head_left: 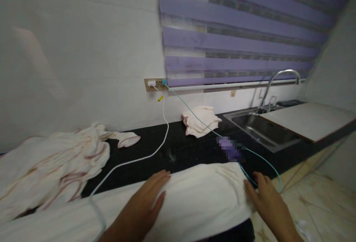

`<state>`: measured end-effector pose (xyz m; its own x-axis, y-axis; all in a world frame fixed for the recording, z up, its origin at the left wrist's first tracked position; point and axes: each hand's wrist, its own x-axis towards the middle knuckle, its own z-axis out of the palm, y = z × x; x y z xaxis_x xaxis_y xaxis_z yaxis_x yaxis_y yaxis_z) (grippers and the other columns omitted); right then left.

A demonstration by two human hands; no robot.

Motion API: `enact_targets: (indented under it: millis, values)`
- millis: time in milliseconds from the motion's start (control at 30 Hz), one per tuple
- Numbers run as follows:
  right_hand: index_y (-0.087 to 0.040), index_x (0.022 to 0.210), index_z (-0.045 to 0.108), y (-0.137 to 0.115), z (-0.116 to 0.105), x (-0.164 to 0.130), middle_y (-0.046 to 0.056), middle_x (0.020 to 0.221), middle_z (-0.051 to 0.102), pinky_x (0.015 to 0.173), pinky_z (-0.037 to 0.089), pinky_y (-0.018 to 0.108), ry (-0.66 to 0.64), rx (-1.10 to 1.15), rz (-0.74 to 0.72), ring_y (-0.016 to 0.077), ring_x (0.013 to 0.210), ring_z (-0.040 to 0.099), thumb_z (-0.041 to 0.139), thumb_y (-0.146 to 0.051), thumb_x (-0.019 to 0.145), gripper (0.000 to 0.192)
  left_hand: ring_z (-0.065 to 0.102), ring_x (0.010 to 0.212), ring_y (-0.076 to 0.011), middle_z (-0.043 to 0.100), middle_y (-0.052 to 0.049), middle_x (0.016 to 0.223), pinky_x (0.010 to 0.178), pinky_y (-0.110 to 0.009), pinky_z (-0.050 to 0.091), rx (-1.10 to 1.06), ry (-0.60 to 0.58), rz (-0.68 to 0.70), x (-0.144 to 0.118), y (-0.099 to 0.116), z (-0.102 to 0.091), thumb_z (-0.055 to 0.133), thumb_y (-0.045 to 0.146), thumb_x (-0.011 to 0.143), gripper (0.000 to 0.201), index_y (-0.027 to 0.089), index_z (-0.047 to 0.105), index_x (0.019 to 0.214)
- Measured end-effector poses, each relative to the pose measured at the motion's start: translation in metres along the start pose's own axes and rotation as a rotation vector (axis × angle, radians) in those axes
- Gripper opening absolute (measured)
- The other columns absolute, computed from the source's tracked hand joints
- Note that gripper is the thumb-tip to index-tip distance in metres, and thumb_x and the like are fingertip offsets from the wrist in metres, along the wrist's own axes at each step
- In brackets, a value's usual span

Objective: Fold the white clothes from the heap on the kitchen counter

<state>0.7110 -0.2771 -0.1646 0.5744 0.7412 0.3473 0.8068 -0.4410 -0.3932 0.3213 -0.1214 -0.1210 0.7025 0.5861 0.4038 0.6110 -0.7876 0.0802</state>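
Note:
A white cloth [205, 193] lies spread along the front of the black counter. My left hand [144, 197] rests on it with fingers stretched out and thumb apart. At the cloth's right end, my right hand [268, 197] touches the edge, thumb and fingers spread apart. A light-blue cord [274, 169] loops just beyond my right hand. Beside the cloth's far right corner sits a purple object [229, 148], blurred by blocks so its kind does not show. To the left, white garments with reddish trim [63, 164] lie crumpled in a heap.
A folded white cloth [201, 120] sits against the wall. A white cord [139, 159] runs from the outlet [158, 84] across the counter [169, 154] and over the front cloth. At right are a sink [261, 128], a faucet [283, 72] and a pale board [311, 117].

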Motion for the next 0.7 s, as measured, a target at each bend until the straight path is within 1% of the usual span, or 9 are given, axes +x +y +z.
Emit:
enact_targets:
  millis: [33,100,133,200,300,400,533,600,700]
  values:
    - [-0.012,0.123,0.06,0.004,0.0,-0.001,0.02,0.113,0.062,0.085,0.052,0.043,-0.022,0.006,0.017,0.0316,0.099,0.067,0.036,-0.05,0.099,0.051,0.052,0.141,-0.0252,0.053,-0.001,0.155,0.118,-0.041,0.046,-0.031,-0.085,0.05,0.017,0.02,0.01,0.035,0.034,0.104,0.05,0.029,0.045,0.153]
    - [-0.013,0.117,0.062,0.006,0.002,-0.002,0.019,0.11,0.061,0.082,0.052,0.042,-0.046,0.021,0.046,0.0291,0.09,0.068,0.037,-0.05,0.098,0.048,0.044,0.147,-0.0272,0.046,-0.008,0.16,0.121,-0.046,0.042,-0.075,-0.182,0.095,0.046,0.054,0.028,0.036,0.04,0.105,0.056,0.02,0.04,0.156]
    - [-0.014,0.117,0.061,0.004,0.004,-0.003,0.019,0.111,0.06,0.081,0.053,0.041,-0.048,0.03,0.057,0.028,0.087,0.068,0.038,-0.051,0.098,0.048,0.042,0.148,-0.0286,0.044,-0.011,0.16,0.121,-0.048,0.042,-0.09,-0.222,0.089,0.056,0.066,0.037,0.037,0.045,0.104,0.059,0.017,0.039,0.157]
    - [-0.014,0.118,0.059,-0.001,0.008,-0.005,0.019,0.113,0.058,0.078,0.053,0.04,-0.025,0.049,0.081,0.0272,0.084,0.068,0.041,-0.052,0.096,0.047,0.038,0.15,-0.0336,0.039,-0.015,0.162,0.121,-0.055,0.039,-0.081,-0.279,0.08,0.068,0.081,0.054,0.038,0.052,0.103,0.065,0.015,0.04,0.157]
    - [-0.016,0.121,0.056,-0.01,0.015,-0.011,0.019,0.115,0.056,0.077,0.053,0.04,0.039,0.095,0.07,0.0291,0.09,0.068,0.045,-0.05,0.094,0.045,0.031,0.153,-0.0355,0.03,-0.014,0.166,0.123,-0.06,0.033,-0.044,-0.253,0.067,0.068,0.084,0.071,0.035,0.055,0.103,0.066,0.019,0.038,0.158]
    - [-0.019,0.114,0.056,-0.016,0.019,-0.017,0.017,0.108,0.059,0.078,0.053,0.04,0.061,0.156,0.063,0.03,0.092,0.068,0.044,-0.048,0.094,0.038,0.03,0.154,-0.0329,0.029,-0.012,0.167,0.124,-0.057,0.032,-0.036,-0.236,0.088,0.062,0.078,0.075,0.033,0.056,0.104,0.065,0.022,0.036,0.159]
    - [-0.023,0.094,0.055,-0.019,0.016,-0.02,0.011,0.092,0.065,0.077,0.052,0.038,-0.002,0.231,0.072,0.0283,0.084,0.068,0.048,-0.05,0.09,0.028,0.032,0.153,-0.0323,0.032,-0.012,0.166,0.123,-0.056,0.033,-0.022,-0.232,0.108,0.061,0.075,0.075,0.033,0.057,0.103,0.066,0.022,0.037,0.158]
    - [-0.024,0.09,0.055,-0.019,0.013,-0.02,0.009,0.088,0.067,0.077,0.051,0.038,-0.048,0.264,0.07,0.0275,0.083,0.068,0.049,-0.05,0.089,0.026,0.033,0.153,-0.0321,0.033,-0.011,0.166,0.123,-0.055,0.033,-0.013,-0.214,0.114,0.061,0.075,0.076,0.033,0.057,0.104,0.065,0.023,0.037,0.159]
    - [-0.024,0.088,0.059,-0.017,0.009,-0.021,0.009,0.084,0.071,0.074,0.05,0.037,-0.119,0.263,0.111,0.0274,0.08,0.069,0.051,-0.049,0.087,0.027,0.034,0.152,-0.0316,0.034,-0.01,0.166,0.122,-0.054,0.034,-0.005,-0.2,0.12,0.061,0.073,0.079,0.032,0.057,0.103,0.065,0.024,0.036,0.159]
